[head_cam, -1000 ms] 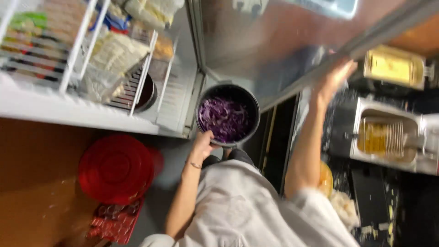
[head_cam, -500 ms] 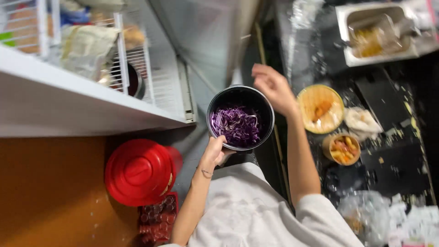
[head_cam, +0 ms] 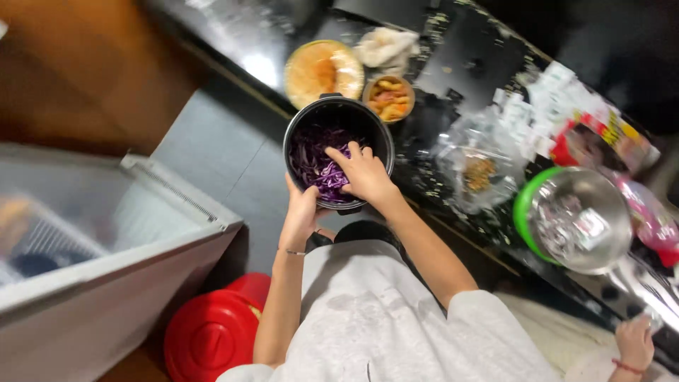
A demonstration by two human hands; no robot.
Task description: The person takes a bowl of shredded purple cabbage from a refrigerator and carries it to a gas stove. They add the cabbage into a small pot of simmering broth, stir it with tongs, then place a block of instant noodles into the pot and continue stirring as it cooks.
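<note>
Purple shredded cabbage (head_cam: 315,164) fills round black pot (head_cam: 380,138); left hand (head_cam: 303,212) grips near rim, right hand (head_cam: 364,173) pinches shreds. Advice: steady pot, lift small pinches.

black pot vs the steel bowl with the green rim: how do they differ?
The black pot is dark and matte; the steel bowl is shiny metal with a green rim. The black pot is held up off the counter by the left hand, with the right hand reaching into it; the steel bowl sits untouched on the dark counter. The black pot holds shredded purple cabbage; the steel bowl's contents look pale, unclear. Both are round and open-topped.
</note>
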